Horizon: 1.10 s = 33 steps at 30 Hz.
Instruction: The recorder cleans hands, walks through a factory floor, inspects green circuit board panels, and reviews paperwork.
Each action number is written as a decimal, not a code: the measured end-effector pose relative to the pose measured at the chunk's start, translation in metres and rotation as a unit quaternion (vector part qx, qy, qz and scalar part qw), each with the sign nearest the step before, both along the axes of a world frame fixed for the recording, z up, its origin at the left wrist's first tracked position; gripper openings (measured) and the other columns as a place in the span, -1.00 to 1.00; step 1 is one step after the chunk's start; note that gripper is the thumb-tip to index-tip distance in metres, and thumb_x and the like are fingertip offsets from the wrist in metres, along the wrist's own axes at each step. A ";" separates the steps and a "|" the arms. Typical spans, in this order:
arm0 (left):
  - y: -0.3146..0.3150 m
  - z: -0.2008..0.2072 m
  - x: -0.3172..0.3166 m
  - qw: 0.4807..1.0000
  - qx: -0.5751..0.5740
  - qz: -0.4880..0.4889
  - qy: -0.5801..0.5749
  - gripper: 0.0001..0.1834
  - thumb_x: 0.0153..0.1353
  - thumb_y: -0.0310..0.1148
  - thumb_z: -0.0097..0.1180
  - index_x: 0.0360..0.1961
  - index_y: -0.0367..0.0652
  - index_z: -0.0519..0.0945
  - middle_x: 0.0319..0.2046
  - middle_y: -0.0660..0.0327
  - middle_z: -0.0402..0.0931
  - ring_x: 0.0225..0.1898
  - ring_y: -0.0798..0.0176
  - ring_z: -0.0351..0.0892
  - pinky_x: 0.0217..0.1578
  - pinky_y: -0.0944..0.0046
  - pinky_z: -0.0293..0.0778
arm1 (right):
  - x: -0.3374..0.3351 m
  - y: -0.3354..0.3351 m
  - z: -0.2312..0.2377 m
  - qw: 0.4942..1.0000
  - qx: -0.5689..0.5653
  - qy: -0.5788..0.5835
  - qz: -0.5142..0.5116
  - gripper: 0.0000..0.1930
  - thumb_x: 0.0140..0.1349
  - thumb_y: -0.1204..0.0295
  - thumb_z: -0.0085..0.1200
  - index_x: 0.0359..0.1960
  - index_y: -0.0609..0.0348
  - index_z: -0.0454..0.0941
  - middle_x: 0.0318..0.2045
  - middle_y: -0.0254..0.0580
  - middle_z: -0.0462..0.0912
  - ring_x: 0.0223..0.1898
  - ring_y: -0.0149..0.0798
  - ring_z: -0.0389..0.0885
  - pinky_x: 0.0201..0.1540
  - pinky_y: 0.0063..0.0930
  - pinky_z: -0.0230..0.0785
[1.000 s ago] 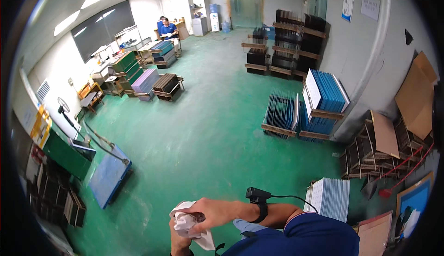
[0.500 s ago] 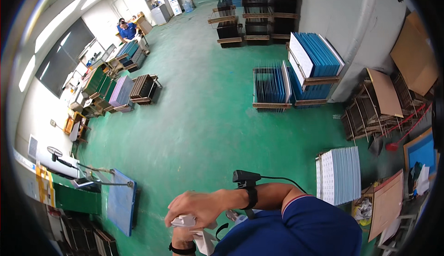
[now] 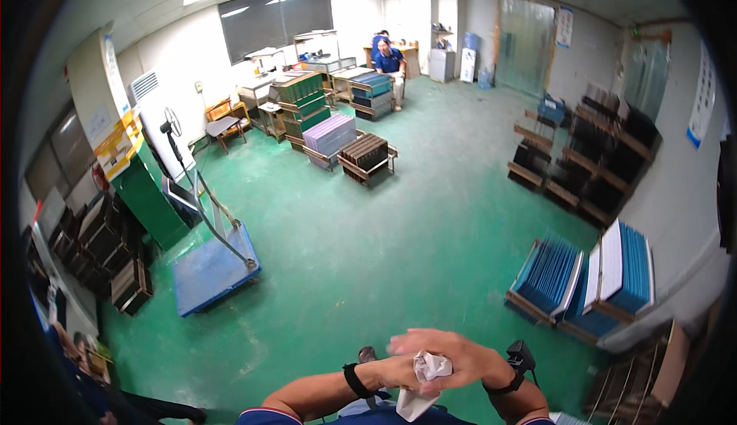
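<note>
In front of my body both hands meet around a crumpled white wipe [image 3: 432,366], its lower end hanging loose below them. Whether it is paper or cloth I cannot tell. My left hand [image 3: 395,372], black band on its wrist, is closed on the wipe. Over it lies my right hand [image 3: 461,360], slightly blurred, its fingers curved across the left one and its thumb against the wipe. A small black device [image 3: 520,357] is strapped to my right wrist.
A blue platform trolley [image 3: 215,271] stands on the green floor at left. Racks of blue panels [image 3: 545,275] are at right, black racks [image 3: 587,156] behind them. More racks [image 3: 368,156] stand mid-room. Two people [image 3: 389,60] are at the back; another person [image 3: 73,352] shows at lower left.
My view has swung left, bringing the trolley and far benches further in. The hands have shifted right in the picture, and my left forearm now shows, both hands still on the wipe.
</note>
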<state>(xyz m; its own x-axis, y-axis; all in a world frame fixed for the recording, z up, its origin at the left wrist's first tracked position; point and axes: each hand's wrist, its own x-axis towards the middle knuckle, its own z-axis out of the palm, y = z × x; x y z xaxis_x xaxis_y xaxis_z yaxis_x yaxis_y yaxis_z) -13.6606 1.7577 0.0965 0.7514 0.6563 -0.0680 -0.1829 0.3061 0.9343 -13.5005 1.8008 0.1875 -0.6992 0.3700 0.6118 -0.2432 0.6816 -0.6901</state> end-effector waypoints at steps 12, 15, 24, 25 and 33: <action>0.176 -0.013 -0.141 0.940 0.229 0.184 0.176 -0.68 -0.11 -0.28 0.18 -0.34 -0.24 0.48 -0.56 0.19 0.51 -0.53 0.30 0.45 -0.49 0.25 0.40 | -0.162 0.160 -0.052 0.982 -0.147 -0.024 -0.114 -0.86 0.22 0.47 0.15 -0.47 0.25 0.52 -0.72 -0.35 0.52 -0.66 -0.59 0.44 -0.58 -0.63 0.29; 0.198 -0.011 -0.175 0.914 0.213 0.242 0.246 -0.68 -0.11 -0.27 0.19 -0.36 -0.25 0.48 -0.55 0.15 0.52 -0.52 0.24 0.47 -0.47 0.21 0.42 | -0.201 0.189 -0.060 0.969 -0.223 0.000 -0.103 -0.83 0.23 0.44 0.16 -0.48 0.26 0.52 -0.71 -0.38 0.52 -0.65 -0.57 0.44 -0.58 -0.63 0.29; 0.267 0.001 -0.238 0.974 0.005 0.207 -0.089 -0.36 -0.04 -0.24 0.32 0.08 -0.21 0.38 -0.12 0.23 0.48 -0.19 0.32 0.48 -0.18 0.29 0.46 | -0.260 0.293 -0.064 0.949 -0.295 0.111 0.005 -0.72 0.27 0.41 0.10 -0.58 0.30 0.45 -0.73 -0.32 0.50 -0.68 -0.52 0.41 -0.62 -0.63 0.26; 0.273 -0.011 -0.250 0.956 -0.099 0.143 -0.236 -0.10 -0.07 -0.15 0.44 0.24 -0.17 0.22 0.03 0.26 0.38 -0.03 0.30 0.46 -0.02 0.28 0.44 | -0.268 0.308 -0.065 0.948 -0.283 0.138 0.044 -0.73 0.24 0.43 0.10 -0.60 0.27 0.44 -0.75 -0.32 0.47 -0.71 -0.51 0.38 -0.64 -0.62 0.23; 0.389 -0.008 -0.256 0.965 -0.118 0.212 -0.098 -0.39 -0.07 -0.27 0.43 0.00 -0.20 0.45 -0.12 0.23 0.47 -0.09 0.29 0.51 -0.13 0.25 0.49 | -0.292 0.453 -0.050 0.968 -0.125 0.074 0.207 -0.76 0.14 0.44 0.16 -0.62 0.22 0.42 -0.69 -0.18 0.45 -0.69 -0.19 0.38 -0.61 -0.40 0.21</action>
